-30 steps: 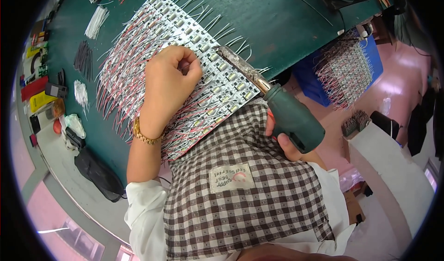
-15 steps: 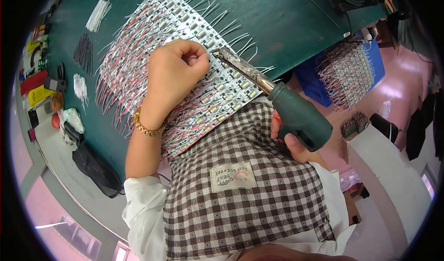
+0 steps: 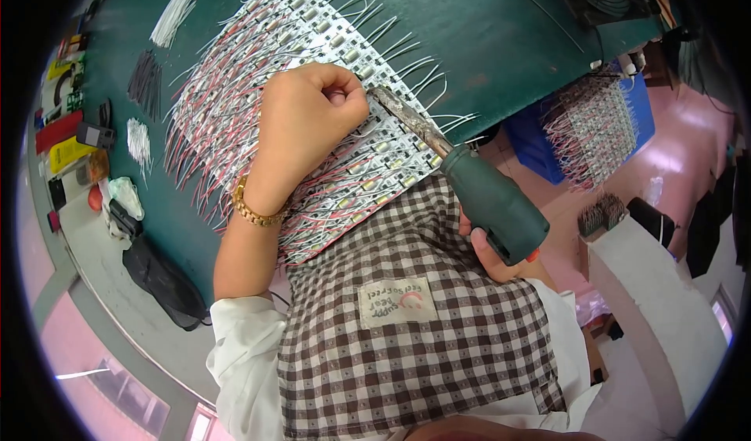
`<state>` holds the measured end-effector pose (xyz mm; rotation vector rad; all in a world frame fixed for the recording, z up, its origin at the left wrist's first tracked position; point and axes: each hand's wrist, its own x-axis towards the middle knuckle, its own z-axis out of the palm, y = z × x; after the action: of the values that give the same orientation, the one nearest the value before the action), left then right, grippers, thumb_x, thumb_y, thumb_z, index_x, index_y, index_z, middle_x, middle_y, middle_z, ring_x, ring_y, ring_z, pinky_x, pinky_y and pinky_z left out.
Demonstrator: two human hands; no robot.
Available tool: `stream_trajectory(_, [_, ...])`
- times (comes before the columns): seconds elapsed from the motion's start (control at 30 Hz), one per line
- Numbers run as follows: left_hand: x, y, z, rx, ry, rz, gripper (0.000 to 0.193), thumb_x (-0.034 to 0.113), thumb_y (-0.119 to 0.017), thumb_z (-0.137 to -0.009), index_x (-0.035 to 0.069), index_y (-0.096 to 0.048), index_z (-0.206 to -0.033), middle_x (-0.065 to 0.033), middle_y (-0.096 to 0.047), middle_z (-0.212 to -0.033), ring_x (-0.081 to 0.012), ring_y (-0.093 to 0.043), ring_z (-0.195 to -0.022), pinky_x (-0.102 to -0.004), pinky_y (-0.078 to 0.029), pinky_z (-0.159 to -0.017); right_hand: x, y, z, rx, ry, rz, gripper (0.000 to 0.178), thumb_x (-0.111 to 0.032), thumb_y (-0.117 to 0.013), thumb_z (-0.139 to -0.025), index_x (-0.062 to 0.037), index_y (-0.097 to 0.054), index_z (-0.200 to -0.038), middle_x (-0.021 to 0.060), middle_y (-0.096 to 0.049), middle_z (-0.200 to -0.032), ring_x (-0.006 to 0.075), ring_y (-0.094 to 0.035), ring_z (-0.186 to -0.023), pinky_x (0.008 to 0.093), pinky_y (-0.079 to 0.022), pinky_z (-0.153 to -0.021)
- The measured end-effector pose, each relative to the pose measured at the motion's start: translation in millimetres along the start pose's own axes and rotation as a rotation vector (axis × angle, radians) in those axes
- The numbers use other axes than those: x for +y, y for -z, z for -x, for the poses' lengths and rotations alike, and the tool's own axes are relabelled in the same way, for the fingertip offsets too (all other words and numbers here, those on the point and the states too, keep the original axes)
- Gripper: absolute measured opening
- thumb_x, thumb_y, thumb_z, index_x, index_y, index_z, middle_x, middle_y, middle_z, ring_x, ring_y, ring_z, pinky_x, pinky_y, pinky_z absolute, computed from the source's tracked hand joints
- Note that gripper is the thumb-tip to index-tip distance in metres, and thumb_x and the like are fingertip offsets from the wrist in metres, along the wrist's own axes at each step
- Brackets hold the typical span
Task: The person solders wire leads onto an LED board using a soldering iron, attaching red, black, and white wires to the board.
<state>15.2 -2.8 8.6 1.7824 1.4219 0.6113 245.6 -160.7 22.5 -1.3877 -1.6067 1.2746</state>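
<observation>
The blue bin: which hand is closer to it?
Right. The right hand grips the green-handled soldering iron, below and left of the blue bin in view; the left hand is farther left, over the circuit boards.

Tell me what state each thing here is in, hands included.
Wired board sheet: laid out on the green table, wires sticking out.
Left hand: fingers curled, fingertips together over the sheet.
Green-handled tool: held, metal end at the sheet; heat cannot be told.
Right hand: closed around its handle.
Black wires: loose, side by side.
Blue bin: open, holding another wired sheet.
</observation>
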Motion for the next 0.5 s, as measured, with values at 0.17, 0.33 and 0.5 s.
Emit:
stream_trajectory(0.17, [1,-2,0,0.031,0.022,-0.017,0.009,0.011,-0.066,-0.069,0.002,-0.069,-0.070,-0.0082,-0.064,-0.062,-0.0144,-0.060,-0.052,-0.0254,-0.049,-0.054,-1,-2,-1,0.027,-0.002,0.040,0.026,0.001,-0.062,-0.063,0.0005,-0.062,-0.090,0.0112,-0.062,-0.091,0.0244,-0.060,-0.073,0.0281,-0.048,-0.064])
stream_trajectory(0.33, [2,-1,1,0.029,0.028,-0.004,0.009,0.011,-0.066,-0.069,0.002,-0.068,-0.068,-0.0084,-0.064,-0.061,-0.0140,-0.060,-0.052,-0.0256,-0.049,-0.054,-1,-1,4,0.061,0.005,-0.169,0.028,-0.011,-0.057,-0.078,0.0005,-0.055,-0.104,0.0105,-0.058,-0.088,0.0191,-0.058,-0.077,0.0288,-0.046,-0.067])
stream_trajectory(0.5, [2,0,2,0.004,0.024,0.020,0.010,0.009,-0.067,-0.070,-0.001,-0.066,-0.071,-0.0007,-0.059,-0.058,-0.0041,-0.050,-0.053,-0.0200,-0.042,-0.051,-17,22,-8,-0.155,0.059,-0.159,0.049,-0.014,-0.051,-0.088,0.0011,-0.034,-0.130,0.0114,-0.054,-0.093,0.0167,-0.056,-0.082,0.0293,-0.045,-0.074])
